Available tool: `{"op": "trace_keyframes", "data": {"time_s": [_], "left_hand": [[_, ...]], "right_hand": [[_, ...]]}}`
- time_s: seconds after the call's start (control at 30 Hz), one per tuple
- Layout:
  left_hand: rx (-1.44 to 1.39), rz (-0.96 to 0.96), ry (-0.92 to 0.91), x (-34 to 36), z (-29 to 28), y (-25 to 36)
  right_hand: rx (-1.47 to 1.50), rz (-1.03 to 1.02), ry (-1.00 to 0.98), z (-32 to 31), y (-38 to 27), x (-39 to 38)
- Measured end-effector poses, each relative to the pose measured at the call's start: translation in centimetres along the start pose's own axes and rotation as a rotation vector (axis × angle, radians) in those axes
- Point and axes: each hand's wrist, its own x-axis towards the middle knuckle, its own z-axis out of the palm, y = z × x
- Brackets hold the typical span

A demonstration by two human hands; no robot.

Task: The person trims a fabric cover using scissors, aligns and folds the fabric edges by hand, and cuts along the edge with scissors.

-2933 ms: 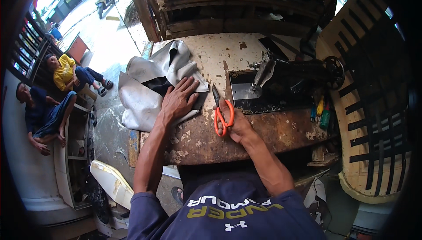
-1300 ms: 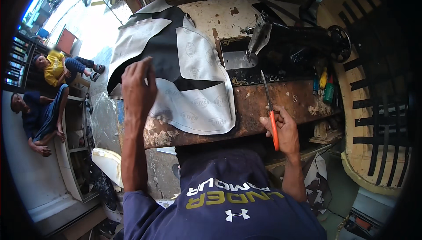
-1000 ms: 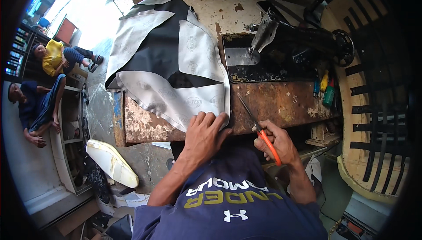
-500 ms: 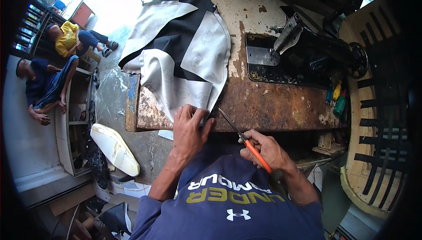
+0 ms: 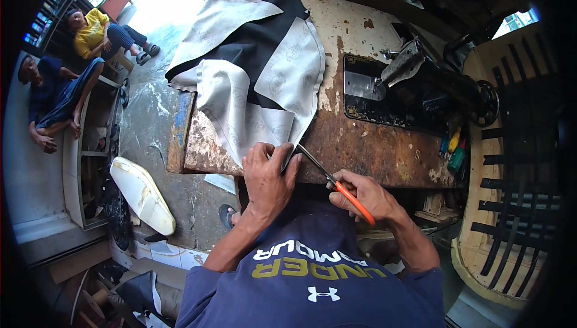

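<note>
A piece of upholstery cover material (image 5: 223,98), pale grey with black parts and a seamed edge, lies bunched over the left side of the worktable. Its near corner hangs at the table's front edge, pinched between the thumb and fingers of my left hand (image 5: 264,174). My right hand (image 5: 368,194) grips orange-handled scissors (image 5: 354,203), fingers wrapped round the handles. The slim blades point up and left, their tips at the material's edge beside my left thumb. Whether the tips are parted is too small to make out.
A black sewing machine (image 5: 433,84) stands on the scuffed wooden worktable (image 5: 354,147), with screwdrivers (image 5: 455,158) nearby. A padded seat frame with black straps (image 5: 481,232) leans at right. A white foam piece (image 5: 141,196) lies at left. Two people (image 5: 90,39) sit at far left.
The scissors' tips have come to the material's edge, nearer my left fingers. My left hand keeps its pinch on the corner. The whole view has shifted slightly.
</note>
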Motion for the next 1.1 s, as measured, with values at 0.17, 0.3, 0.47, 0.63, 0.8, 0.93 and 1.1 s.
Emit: {"op": "trace_keyframes", "data": {"time_s": [0.17, 0.3, 0.47, 0.63, 0.8, 0.93, 1.1], "left_hand": [[0.048, 0.066, 0.059, -0.4, 1.0, -0.8], [0.073, 0.123, 0.075, -0.8, 0.9, -1.1], [0.136, 0.268, 0.109, -1.5, 0.5, -1.5], [0.123, 0.251, 0.075, -1.2, -0.1, -2.0], [0.08, 0.244, 0.023, -1.0, -1.0, -2.6], [0.109, 0.176, 0.002, -0.8, -2.0, -2.9], [0.225, 0.096, 0.036, -0.5, -2.3, -1.6]], "right_hand": [[-0.101, 0.016, -0.013, -0.8, -0.3, 0.8], [-0.195, 0.003, -0.04, -1.4, -1.3, 1.0], [-0.276, -0.059, -0.077, -1.6, -0.8, 1.3], [-0.232, -0.083, -0.072, -1.1, 0.0, 1.3], [-0.213, -0.113, -0.093, -0.8, 1.3, 0.1], [-0.096, 0.004, -0.197, -1.4, 0.2, -0.6], [0.057, 0.027, -0.153, -1.2, 1.4, -0.6]]}}
